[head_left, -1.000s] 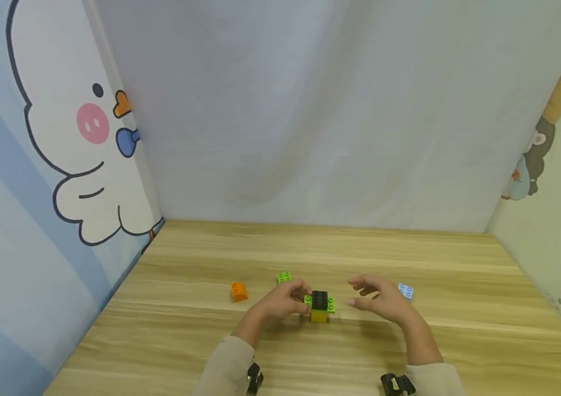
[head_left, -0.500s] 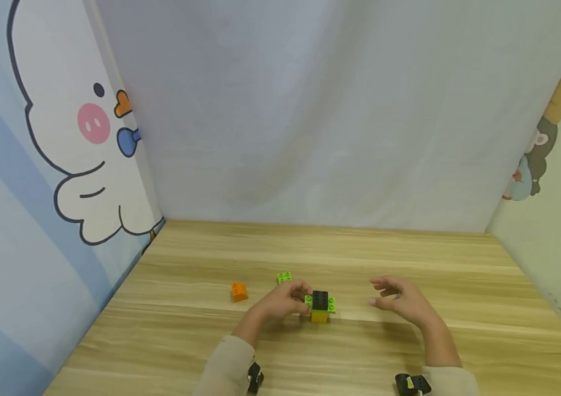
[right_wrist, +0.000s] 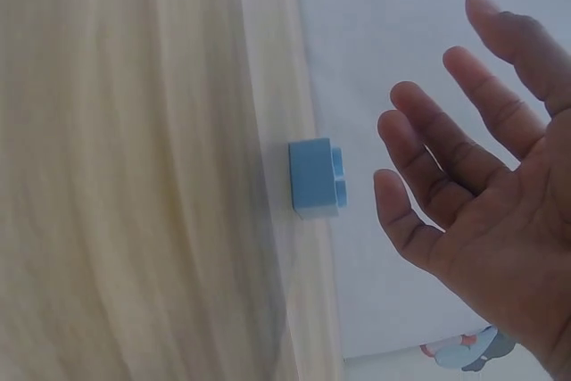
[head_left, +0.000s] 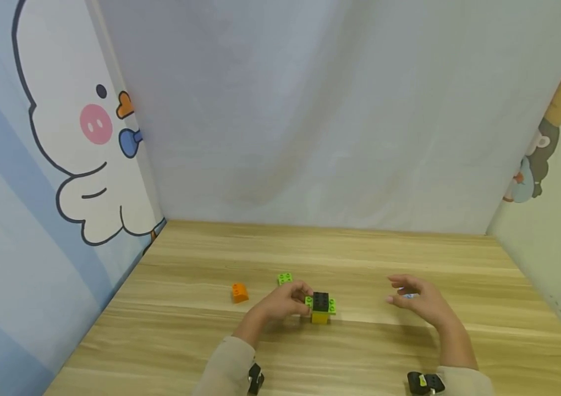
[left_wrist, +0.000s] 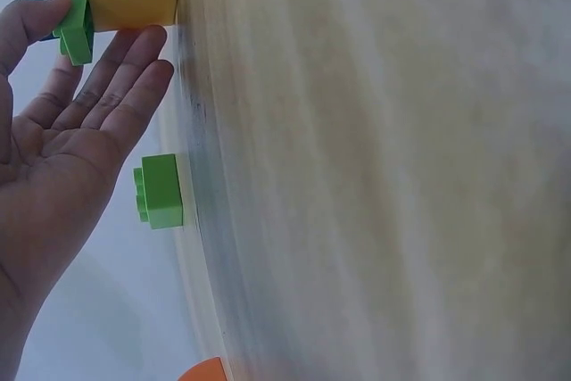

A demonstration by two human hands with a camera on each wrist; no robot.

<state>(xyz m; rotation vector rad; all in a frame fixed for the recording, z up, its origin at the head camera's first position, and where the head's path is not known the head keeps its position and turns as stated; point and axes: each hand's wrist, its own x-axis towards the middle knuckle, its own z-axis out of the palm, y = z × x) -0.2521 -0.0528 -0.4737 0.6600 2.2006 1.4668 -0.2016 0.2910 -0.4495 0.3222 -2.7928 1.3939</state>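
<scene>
Nearby: loose green brick (head_left: 284, 278) and orange brick (head_left: 239, 292) left of block stack (head_left: 320, 307), mid-table. Left hand (head_left: 282, 301) against stack's side, fingers straight, gripping nothing. Right hand (head_left: 416, 300) spread, empty, over blue brick (right_wrist: 317, 178), partly hiding it. Wooden table (head_left: 340, 253); pale cloth backdrop, cartoon panels either side.

brick stack (head_left: 320, 307) between hands, loose brick (head_left: 284, 278) behind
</scene>
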